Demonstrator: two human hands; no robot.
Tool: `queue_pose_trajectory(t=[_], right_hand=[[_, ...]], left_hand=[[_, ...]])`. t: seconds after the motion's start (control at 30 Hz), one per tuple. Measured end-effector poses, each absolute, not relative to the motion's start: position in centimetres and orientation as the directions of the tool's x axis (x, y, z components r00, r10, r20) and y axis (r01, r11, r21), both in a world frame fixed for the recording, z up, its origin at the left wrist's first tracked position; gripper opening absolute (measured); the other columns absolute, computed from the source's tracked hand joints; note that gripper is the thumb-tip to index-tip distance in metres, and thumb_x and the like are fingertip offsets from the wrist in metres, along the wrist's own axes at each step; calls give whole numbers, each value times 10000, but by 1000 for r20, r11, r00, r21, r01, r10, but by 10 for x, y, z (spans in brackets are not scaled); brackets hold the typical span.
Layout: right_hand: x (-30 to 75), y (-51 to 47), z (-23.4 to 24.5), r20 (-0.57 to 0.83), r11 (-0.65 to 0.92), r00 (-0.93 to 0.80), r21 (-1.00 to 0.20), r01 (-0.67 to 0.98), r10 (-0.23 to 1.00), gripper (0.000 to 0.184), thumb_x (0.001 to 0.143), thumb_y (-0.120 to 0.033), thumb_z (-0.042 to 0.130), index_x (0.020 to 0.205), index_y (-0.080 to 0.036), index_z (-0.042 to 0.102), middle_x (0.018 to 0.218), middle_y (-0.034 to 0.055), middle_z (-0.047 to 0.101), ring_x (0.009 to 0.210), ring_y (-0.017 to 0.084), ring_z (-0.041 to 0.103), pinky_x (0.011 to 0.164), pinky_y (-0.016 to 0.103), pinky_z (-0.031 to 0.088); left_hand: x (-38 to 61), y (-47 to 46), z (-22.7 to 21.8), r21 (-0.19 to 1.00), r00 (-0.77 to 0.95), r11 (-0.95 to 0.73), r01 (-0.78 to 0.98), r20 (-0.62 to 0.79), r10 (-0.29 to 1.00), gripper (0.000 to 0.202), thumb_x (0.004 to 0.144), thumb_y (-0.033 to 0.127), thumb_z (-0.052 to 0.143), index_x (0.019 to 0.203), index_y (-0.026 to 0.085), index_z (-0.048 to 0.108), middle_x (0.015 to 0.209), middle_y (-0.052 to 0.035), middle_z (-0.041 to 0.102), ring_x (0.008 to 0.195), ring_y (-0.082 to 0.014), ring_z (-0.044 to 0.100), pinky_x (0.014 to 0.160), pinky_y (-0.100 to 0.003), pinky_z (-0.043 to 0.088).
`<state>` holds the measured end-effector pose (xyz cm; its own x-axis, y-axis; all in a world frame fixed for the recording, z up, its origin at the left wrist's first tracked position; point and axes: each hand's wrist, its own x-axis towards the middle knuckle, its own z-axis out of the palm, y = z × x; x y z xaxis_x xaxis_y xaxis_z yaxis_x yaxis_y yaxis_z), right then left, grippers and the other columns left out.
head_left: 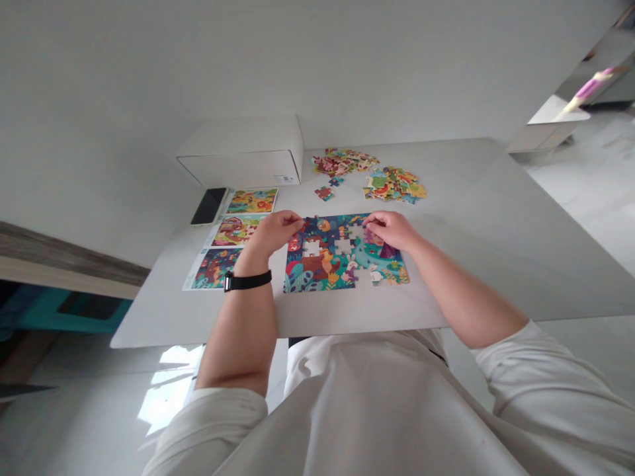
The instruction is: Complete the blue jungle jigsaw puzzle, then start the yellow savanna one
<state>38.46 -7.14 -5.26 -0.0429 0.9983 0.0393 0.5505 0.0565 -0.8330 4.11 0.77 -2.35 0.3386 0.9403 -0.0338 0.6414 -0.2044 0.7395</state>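
Note:
A partly assembled jigsaw puzzle (327,264) of a night forest scene lies flat on the table, with gaps near its middle, upper right and lower edge. My left hand (282,233) is at its upper left corner, thumb and fingers pinched on a dark puzzle piece (309,220) at the top edge. At the upper right, my right hand (394,229) has its fingertips pressed together against the puzzle; whatever is between them is hidden. A black band circles my left wrist.
Two heaps of loose pieces, one reddish (347,162) and one yellow-green (395,185), lie behind the puzzle, with two single pieces nearby. Picture sheets (238,231) and a black phone (209,206) are at left. A white box (243,155) stands against the wall.

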Motion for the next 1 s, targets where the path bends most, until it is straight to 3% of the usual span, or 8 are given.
queue_pose_trajectory(t=[0.17,0.4,0.53,0.77,1.0], right_hand=[[383,-72,-51,63,79,-47,-821,565,997,173,945,-348,709,1020,-220,800,931,52,825,724,176,715,731,304,548],[367,-79,-44,-34,73,-296,-937,342,955,338,968,-489,711,1176,-227,760,993,59,820,780,177,718,660,277,560],[362,-84,-38,-60,58,-355,-948,314,933,333,971,-543,700,1075,-233,760,925,46,815,787,193,719,614,268,544],[364,-81,-42,-22,91,-261,-905,416,965,223,953,-438,728,1034,-235,770,895,34,806,769,197,710,694,294,542],[367,-75,-55,43,124,-158,-827,549,986,154,952,-365,736,1027,-247,800,832,15,781,747,188,693,767,306,524]], left_hand=[[65,-9,-15,734,398,-280,619,15,917,311,876,488,637,934,199,737,774,-23,694,689,-159,582,642,-260,424],[106,-36,-14,766,580,-387,512,24,814,310,941,443,571,979,192,748,853,-37,736,760,-180,629,715,-279,467],[113,-44,-10,748,581,-425,509,66,811,317,961,423,561,984,186,771,882,-39,759,804,-188,644,758,-286,467],[111,-38,-21,679,568,-469,565,93,818,292,972,389,569,968,193,785,877,-37,767,798,-193,646,735,-291,429],[122,-33,-43,556,589,-544,629,116,800,281,1002,343,556,1003,203,799,947,-88,770,869,-242,666,787,-319,452]])
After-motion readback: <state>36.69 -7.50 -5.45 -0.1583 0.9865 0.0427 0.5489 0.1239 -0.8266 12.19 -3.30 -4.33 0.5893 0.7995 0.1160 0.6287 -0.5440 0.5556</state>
